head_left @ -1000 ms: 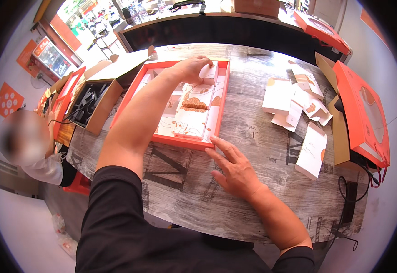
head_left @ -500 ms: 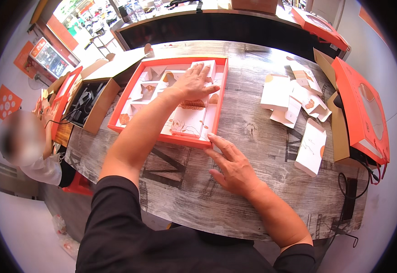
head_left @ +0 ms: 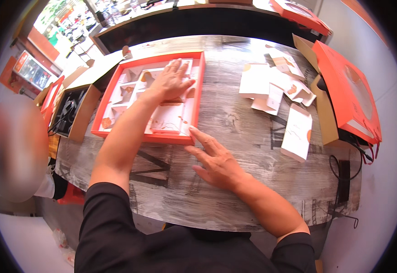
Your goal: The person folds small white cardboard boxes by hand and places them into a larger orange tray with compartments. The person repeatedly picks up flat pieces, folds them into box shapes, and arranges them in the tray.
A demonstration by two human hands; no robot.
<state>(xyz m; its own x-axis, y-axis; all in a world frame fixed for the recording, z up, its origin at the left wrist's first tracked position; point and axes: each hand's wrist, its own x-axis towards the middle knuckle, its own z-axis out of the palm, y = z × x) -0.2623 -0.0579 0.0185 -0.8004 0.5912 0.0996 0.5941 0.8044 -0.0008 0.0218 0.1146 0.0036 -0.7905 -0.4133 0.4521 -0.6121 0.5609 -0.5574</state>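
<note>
Orange-red cardboard forms the shallow box tray (head_left: 171,139) that lies on the table in front of the person, its white insert (head_left: 116,94) divided into printed compartments. At its far right corner sits a small white carton (head_left: 190,69), directly beneath the left hand (head_left: 170,83). That hand lies palm down with its fingers extended and slightly apart, the fingertips reaching over the carton's top and the thumb pointing out to the right; whether the palm presses on the carton cannot be told. Nearer the person, in the same right-hand part of the tray, a flat printed white box (head_left: 167,119) sits below the left wrist, partly covered by the forearm.

The right hand (head_left: 214,160) is at the tray's near right corner, outside the wall. Its fingers are loosely spread, pinching nothing, and the index fingertip is at the corner edge, with the thumb held away from it.

Beyond the tray, to the right on the grey wood-grain table (head_left: 175,200), a cluster of open white cartons (head_left: 255,79) overlaps, with one longer white carton (head_left: 297,132) lying just beside them. Farther right stands a red box with a clear oval window (head_left: 348,91), a black cable (head_left: 334,170) near its foot. To the tray's left is an open brown cardboard box (head_left: 85,113) with dark contents, and beyond it a co-worker's pale sleeve (head_left: 46,187).
</note>
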